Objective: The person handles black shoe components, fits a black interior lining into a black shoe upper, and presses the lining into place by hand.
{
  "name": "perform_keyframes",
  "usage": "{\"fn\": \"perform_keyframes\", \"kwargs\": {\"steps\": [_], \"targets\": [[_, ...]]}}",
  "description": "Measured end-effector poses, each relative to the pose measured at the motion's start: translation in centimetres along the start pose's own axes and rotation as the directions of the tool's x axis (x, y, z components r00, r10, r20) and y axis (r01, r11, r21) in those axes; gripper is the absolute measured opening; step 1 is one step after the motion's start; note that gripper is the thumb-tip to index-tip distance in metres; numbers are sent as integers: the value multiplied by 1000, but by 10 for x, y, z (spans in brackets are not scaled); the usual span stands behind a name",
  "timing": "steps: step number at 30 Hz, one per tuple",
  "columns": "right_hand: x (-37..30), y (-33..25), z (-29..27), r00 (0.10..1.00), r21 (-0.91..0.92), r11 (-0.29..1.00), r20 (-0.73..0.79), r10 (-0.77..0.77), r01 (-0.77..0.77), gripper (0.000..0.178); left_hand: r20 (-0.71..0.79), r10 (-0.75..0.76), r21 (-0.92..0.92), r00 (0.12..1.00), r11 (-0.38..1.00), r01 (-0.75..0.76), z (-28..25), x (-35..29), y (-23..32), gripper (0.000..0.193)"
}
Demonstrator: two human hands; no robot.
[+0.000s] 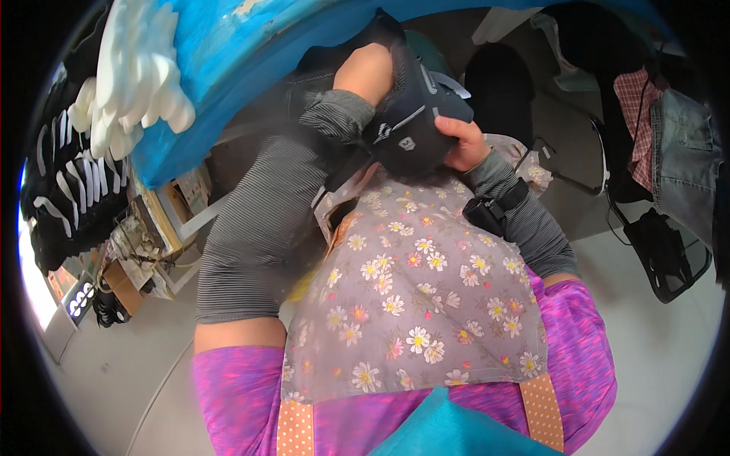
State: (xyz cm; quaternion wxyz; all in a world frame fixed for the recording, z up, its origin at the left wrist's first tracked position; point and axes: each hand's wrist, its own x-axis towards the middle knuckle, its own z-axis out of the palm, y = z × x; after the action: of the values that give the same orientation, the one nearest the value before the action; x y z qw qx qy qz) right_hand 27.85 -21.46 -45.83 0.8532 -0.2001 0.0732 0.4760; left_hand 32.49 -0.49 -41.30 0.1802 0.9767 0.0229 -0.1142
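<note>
A black fabric piece (420, 129), perhaps a small bag, is held up over my lap. It carries a small grey emblem, a pale slanting strip and a white tag-like flap at its far right side. My left hand (366, 74) reaches into or behind it from the left, so its fingers are hidden. On the near right edge, my right hand (464, 143) grips the piece, thumb on the outer face and the other fingers mostly out of sight. More dark fabric lies around my left wrist. Below the piece spreads my flowered apron (418, 304).
A blue-covered table (228, 53) curves across the far side, with a stack of white foam-like pieces (141, 72) at its left. Black pieces with white stripes (80, 182) are piled beyond. Right, a plaid cloth (635, 125) and a denim garment (684, 152) hang near a black frame (661, 254).
</note>
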Motion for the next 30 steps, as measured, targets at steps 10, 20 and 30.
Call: {"fn": "perform_keyframes", "kwargs": {"steps": [10, 20, 30], "targets": [[-3, -11, -2, 1000, 73, 997, -1, 3, -3, 42, -161, -196, -69, 967, 980, 187, -14, -12, 28, 46], [0, -6, 9, 999, 69, 997, 4, 32, -32, 39, -75, -90, -107, 993, 991, 81, 1, -7, -3, 32], [5, -15, 2, 1000, 4, 1000, -9, 6, -6, 36, -80, -137, -141, 987, 982, 125, -1, -3, 4, 31]]}}
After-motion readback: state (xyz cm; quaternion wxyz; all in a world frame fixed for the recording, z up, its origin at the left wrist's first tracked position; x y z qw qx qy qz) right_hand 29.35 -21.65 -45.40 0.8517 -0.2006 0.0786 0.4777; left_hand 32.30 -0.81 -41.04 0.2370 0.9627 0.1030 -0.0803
